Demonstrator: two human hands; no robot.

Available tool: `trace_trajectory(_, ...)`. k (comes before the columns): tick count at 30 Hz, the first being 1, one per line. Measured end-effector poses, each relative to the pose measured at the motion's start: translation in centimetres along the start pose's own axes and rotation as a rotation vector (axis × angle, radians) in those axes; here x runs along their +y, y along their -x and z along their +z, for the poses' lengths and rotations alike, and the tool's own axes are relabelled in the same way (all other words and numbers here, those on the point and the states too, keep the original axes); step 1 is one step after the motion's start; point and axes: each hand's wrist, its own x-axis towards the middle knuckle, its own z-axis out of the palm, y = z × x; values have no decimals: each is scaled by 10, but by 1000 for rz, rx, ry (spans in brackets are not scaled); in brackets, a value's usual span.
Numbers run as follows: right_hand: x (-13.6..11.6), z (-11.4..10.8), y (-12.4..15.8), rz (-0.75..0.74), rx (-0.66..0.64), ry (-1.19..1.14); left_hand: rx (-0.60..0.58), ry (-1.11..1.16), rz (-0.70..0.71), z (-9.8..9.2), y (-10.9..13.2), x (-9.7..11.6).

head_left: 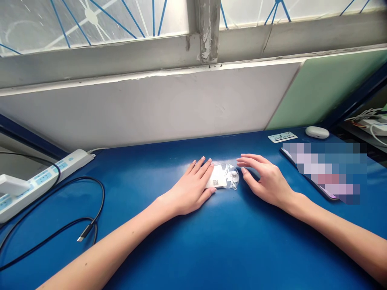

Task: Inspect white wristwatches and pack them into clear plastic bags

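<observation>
**benchnoob:** so where's the thing sitting relative to your hands?

**me:** right between them. My left hand (190,189) is flat, palm down, fingers (202,167) stretched out and together, lying over the left edge of the small clear packet (225,177). Not pinching it, just pressing on top. My right hand (266,181) is just beside the packet's right end, fingers (252,161) spread loose and slightly curled, holding nothing. Can't tell if the fingertips actually touch the plastic.

**benchnoob:** what's it made of?

**me:** crinkly see-through plastic bag with a white card inside, some dark printed mark on it, plus what looks like small metal bits bunched at the right end. It lies on a smooth, glossy blue tabletop (211,249).

**benchnoob:** anything you can't make out?

**me:** the print is too small to read, and my left fingers hide part of the card. Off to the side: 1 white power strip (45,177) cut off by the left edge, a black cable (87,229) looping beside it, and a white oval case (317,132) at the far right.
</observation>
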Motion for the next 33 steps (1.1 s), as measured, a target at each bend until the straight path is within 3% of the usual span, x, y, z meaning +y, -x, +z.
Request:
trace_trajectory(7,-5,-4,4,113,-201,-408,-14,-12,-23,0,0,4)
trace_trajectory(11,-4,-1,7,77,-299,-545,-12,1,-28,0,0,4)
trace_trajectory(24,-9,6,4,-180,-263,-194,-42,9,-48,1,1,3)
trace_trajectory(33,-6,9,5,-172,-325,-132,-60,0,-65,0,0,4)
